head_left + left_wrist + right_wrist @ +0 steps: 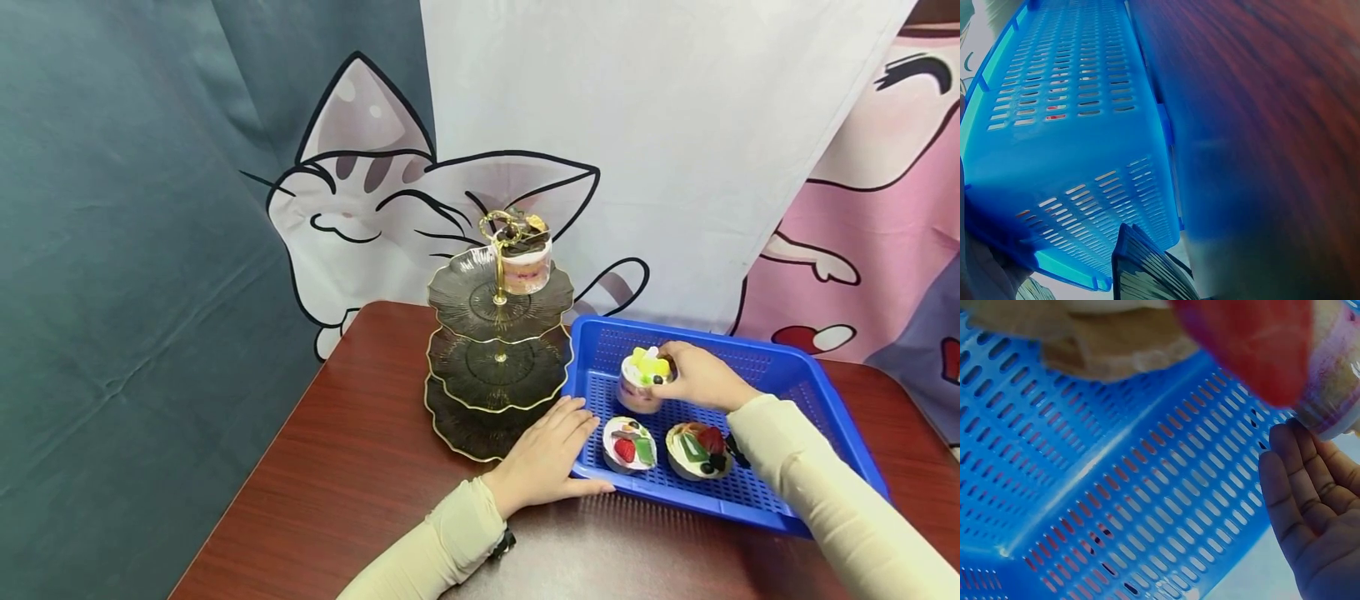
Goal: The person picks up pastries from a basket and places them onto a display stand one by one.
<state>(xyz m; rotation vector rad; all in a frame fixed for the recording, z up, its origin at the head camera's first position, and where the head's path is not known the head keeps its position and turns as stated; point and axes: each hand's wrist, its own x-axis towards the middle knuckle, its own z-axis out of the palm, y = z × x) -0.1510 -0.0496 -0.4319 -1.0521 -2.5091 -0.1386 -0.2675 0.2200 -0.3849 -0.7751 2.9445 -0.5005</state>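
My right hand (701, 377) grips a round cake cup (637, 392) topped with yellow fruit and a dark berry, over the left part of a blue plastic basket (697, 505). In the right wrist view, the fingers (1288, 494) are against the lower side of the layered cup (1332, 375). My left hand (542, 457) rests on the basket's near left corner, fingers spread and thumb along the front rim. Two fruit-topped cream cakes sit in the basket: one with a raspberry (627, 450), the other with a strawberry (697, 452).
Left of the basket stands a three-tier dark plate stand (498, 375) with gold edges. A chocolate-topped cake cup (525, 271) is on its top tier, beside the gold ring handle. A cartoon-print curtain (660, 108) hangs behind the reddish-brown table (337, 433).
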